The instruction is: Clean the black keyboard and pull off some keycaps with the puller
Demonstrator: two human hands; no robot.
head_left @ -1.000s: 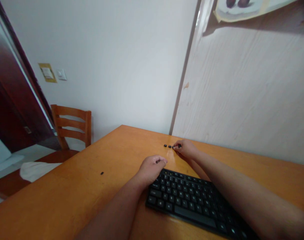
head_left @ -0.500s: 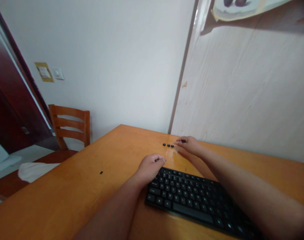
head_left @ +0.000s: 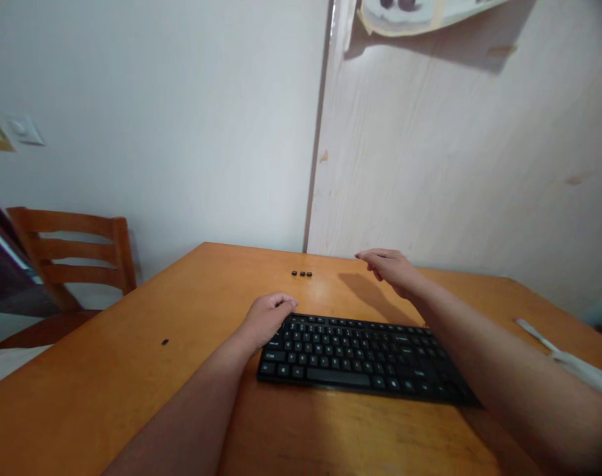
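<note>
My left hand point(head_left: 268, 320) rests curled at the top left corner of a black computer keyboard point(head_left: 363, 357), and its fingers hide whatever may lie in them. My right hand point(head_left: 390, 269) hovers over the orange wooden table point(head_left: 107, 403) beyond the keyboard, fingers loosely extended, with nothing visible in them. Three small black keycaps point(head_left: 301, 273) stand in a tight row near the table's far edge, to the left of my right hand. A single black keycap point(head_left: 164, 342) lies apart on the table's left side.
A wooden chair point(head_left: 70, 251) stands beyond the table's left edge. A white wall point(head_left: 156, 119) and a pale wood-grain panel point(head_left: 454, 145) rise behind the far edge. A thin white strip point(head_left: 563, 354) lies at the table's right side, beyond my right forearm.
My right hand has moved right, away from the keycap row, and shows nothing held. The view has swung right, shifting the table, keycaps and chair left. The left hand stays by the keyboard.
</note>
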